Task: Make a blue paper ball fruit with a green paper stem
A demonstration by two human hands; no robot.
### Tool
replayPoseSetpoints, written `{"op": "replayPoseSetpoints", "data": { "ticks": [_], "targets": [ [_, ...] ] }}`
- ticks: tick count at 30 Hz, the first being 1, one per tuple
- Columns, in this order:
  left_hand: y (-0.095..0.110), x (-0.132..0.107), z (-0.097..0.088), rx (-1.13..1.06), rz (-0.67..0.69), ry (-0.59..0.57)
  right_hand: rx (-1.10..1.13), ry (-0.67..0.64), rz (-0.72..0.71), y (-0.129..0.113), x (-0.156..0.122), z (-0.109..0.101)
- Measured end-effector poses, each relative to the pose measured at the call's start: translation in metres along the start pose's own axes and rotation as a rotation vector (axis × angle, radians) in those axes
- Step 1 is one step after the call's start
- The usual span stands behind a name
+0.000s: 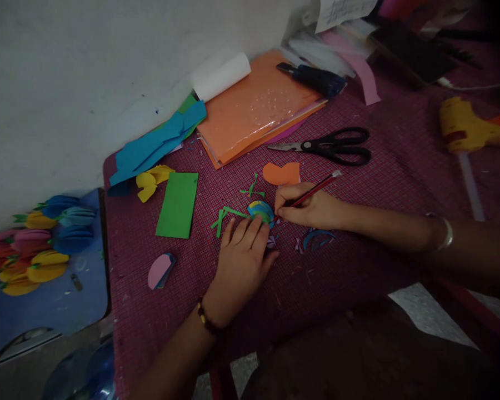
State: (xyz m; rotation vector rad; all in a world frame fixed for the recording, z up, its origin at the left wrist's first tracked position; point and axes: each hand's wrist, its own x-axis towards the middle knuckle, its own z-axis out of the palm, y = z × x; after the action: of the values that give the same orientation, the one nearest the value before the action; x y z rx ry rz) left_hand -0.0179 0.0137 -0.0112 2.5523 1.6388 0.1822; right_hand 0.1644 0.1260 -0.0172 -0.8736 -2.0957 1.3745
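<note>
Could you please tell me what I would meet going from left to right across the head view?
Paper flowers, green sheet, left hand, right hand with a red pencil, yellow glue gun.

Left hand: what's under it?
Part of a rounded blue, yellow and green cutout shows at the fingertips of the left hand. The cutout's near edge and anything beneath the palm are covered.

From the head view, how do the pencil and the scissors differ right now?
The pencil is held slanted in the right hand; the scissors lie flat on the checked cloth, untouched. The pencil is one slim straight stick, red and dark; the scissors spread into two black loop handles behind metal blades. Both point toward the picture's left.
</note>
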Motion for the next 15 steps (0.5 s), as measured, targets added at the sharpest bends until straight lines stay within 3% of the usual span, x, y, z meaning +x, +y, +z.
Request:
{"op": "replayPoseSetpoints", "data": {
  "ticks": [5,15],
  "targets": [
    [-0.0014,-0.0011,0.0005,0.014,-0.01,0.003,0.074,0.082,0.042,-0.0016,-0.0003,0.0025],
    [-0.002,-0.0022,0.0004,0.02,-0.052,0.021,-0.068,0.12,0.013,-0.0027,0.0007,0.0084]
  ]
}}
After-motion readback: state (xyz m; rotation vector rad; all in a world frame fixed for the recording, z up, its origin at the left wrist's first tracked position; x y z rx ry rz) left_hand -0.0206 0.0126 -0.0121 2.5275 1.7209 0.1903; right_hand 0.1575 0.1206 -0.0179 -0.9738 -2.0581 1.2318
